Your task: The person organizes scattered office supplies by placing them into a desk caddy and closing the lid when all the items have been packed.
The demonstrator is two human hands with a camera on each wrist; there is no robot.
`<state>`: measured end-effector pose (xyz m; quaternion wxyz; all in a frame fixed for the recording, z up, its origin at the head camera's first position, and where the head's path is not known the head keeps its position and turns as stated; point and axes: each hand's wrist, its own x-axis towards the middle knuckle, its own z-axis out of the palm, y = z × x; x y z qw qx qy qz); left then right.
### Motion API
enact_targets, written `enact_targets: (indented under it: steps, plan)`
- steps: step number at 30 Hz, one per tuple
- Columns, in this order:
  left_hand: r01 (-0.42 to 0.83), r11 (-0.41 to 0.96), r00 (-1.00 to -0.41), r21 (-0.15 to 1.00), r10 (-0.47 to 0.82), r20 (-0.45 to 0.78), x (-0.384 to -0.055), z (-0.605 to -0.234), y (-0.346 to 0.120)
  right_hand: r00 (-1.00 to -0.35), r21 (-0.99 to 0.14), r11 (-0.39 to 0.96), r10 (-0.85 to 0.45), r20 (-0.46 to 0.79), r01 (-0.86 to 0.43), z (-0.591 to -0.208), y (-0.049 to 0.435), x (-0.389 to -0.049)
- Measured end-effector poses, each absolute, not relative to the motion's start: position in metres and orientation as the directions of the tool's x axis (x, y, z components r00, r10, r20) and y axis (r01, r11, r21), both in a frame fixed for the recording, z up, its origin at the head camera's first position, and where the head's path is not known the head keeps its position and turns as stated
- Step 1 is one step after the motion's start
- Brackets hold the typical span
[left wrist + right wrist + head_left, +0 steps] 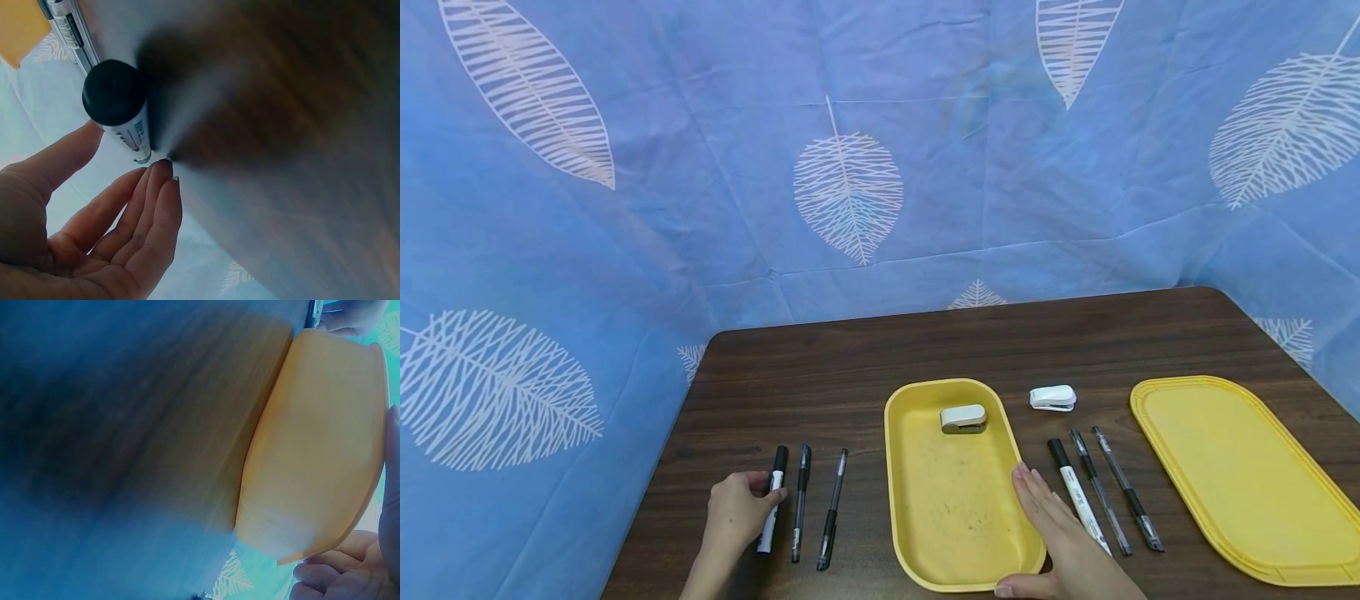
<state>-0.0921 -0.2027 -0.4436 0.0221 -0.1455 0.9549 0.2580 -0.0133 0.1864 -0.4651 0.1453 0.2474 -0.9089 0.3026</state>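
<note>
My left hand (739,510) is at the left of the table, thumb and fingers on either side of a white marker (772,508) with a black cap, pinching it. In the left wrist view the marker (128,128) stands cap toward the camera, the thumb tip partly hidden behind the cap. Beside it lie two black-grip pens, a capped pen (801,502) and another pen (832,510). My right hand (1060,542) rests on the near right corner of a yellow tray (889,467), fingers along its right rim, thumb at the near edge. A white stapler (963,417) lies inside the tray.
Right of the tray lie a second white stapler (1052,397), another marker (1078,496) and two pens, a dark one (1101,492) and a clear one (1127,487). A yellow lid (1247,475) lies at the table's right. Blue leaf-print cloth (925,208) hangs behind the table.
</note>
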Motion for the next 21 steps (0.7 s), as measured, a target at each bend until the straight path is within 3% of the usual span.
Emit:
enact_targets:
  steps: [21]
  plan:
    - [-0.324, 0.798, -0.945, 0.508, -0.303, -0.127, -0.0942, -0.447, -0.1977, -0.84, -0.495, 0.686, -0.363, 0.402, -0.533, -0.4659, 0.1866, -0.0122]
